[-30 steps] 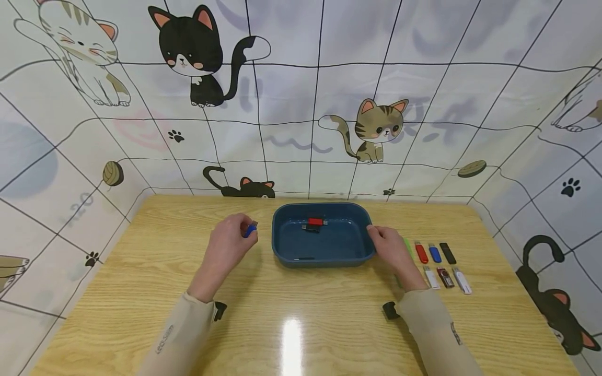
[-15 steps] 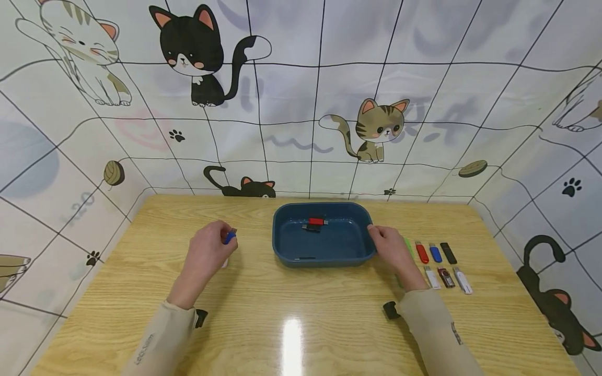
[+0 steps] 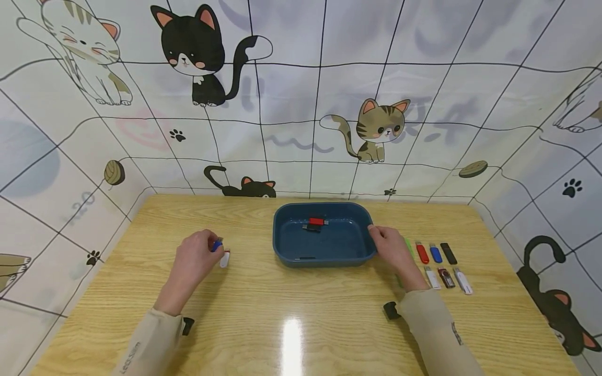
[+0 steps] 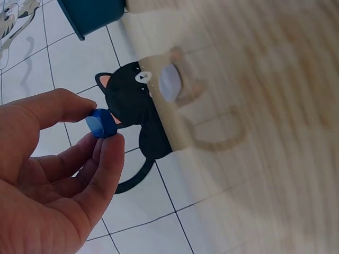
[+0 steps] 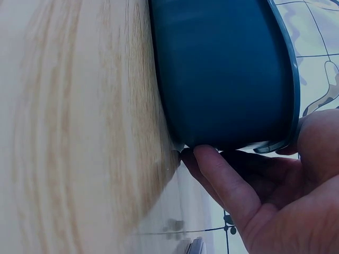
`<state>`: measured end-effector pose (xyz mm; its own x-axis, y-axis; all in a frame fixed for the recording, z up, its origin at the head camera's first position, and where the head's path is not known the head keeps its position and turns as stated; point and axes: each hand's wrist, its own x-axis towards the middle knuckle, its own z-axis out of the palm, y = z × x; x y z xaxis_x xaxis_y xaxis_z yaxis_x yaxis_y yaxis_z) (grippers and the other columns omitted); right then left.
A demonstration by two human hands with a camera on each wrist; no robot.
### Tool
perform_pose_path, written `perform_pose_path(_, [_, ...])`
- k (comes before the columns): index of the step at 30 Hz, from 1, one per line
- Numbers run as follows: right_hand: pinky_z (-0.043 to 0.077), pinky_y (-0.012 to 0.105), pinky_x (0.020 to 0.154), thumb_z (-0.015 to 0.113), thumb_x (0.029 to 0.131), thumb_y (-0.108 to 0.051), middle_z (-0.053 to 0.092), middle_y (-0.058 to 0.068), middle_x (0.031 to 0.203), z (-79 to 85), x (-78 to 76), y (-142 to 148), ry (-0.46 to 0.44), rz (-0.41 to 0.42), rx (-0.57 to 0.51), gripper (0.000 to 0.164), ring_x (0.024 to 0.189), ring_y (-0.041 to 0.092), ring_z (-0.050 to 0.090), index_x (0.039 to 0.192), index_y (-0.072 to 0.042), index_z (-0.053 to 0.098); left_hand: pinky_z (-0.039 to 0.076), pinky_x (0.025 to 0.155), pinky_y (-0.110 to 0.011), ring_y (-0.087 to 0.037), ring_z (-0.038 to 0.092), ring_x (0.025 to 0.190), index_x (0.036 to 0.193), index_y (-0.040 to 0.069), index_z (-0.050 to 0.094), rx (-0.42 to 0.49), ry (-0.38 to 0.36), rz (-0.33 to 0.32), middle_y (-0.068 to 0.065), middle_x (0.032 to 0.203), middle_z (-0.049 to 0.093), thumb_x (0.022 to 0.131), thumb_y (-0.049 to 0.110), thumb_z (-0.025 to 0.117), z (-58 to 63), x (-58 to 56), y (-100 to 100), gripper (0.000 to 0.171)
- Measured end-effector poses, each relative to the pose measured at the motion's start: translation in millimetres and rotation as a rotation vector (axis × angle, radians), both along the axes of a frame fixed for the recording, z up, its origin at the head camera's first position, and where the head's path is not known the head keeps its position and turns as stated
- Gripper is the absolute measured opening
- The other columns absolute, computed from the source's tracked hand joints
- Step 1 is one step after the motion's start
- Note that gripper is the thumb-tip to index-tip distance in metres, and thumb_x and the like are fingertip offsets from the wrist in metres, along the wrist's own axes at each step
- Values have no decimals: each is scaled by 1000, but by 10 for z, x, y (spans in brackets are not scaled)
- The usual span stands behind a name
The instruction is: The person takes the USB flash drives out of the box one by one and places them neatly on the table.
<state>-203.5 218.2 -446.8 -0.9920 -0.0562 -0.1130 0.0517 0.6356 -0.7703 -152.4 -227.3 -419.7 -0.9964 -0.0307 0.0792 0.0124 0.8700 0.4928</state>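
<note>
My left hand [image 3: 194,261] pinches a blue USB stick [image 3: 217,244] between thumb and fingertips, over the left part of the table. The left wrist view shows the blue end of this USB stick [image 4: 101,124] between the fingers. Just right of that hand, a white USB stick [image 3: 224,259] with a red end lies on the table. My right hand [image 3: 391,253] holds the right side of a dark blue basin [image 3: 324,263], thumb at the rim and fingers [image 5: 225,177] against the outer wall. Inside the basin lie a red USB stick [image 3: 316,221] and a black USB stick [image 3: 312,228].
Right of the basin, several USB sticks lie in two rows, including a red one [image 3: 421,253], a blue one [image 3: 435,254] and a black one [image 3: 448,253]. A green item [image 3: 408,246] is partly hidden by the right hand. A cat-print cloth [image 3: 291,146] surrounds the wooden table [image 3: 254,318].
My left hand has moved left and toward the front with the blue USB stick, away from the basin. The white USB stick has come into view beside it. The right hand stays on the basin.
</note>
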Motion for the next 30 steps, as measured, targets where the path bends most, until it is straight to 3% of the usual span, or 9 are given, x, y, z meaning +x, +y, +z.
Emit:
perform_pose_path(19, [38,35,59,41,113,-36,40,2,62,-8,0,14,13,7,18,49,59,22,43,70,-12,45,48,55,-34,-24,55,68,100,-13,68,-33,-93,11,-20,88,67,89,5,64,-130,34,-145,22])
perform_pose_path(30, [37,35,59,41,113,-36,38,2,62,-12,2,12,13,9,19,49,58,21,41,70,-12,45,39,54,-30,-24,50,66,91,-11,65,-72,-135,-10,-14,80,60,88,4,63,-233,-39,-181,15])
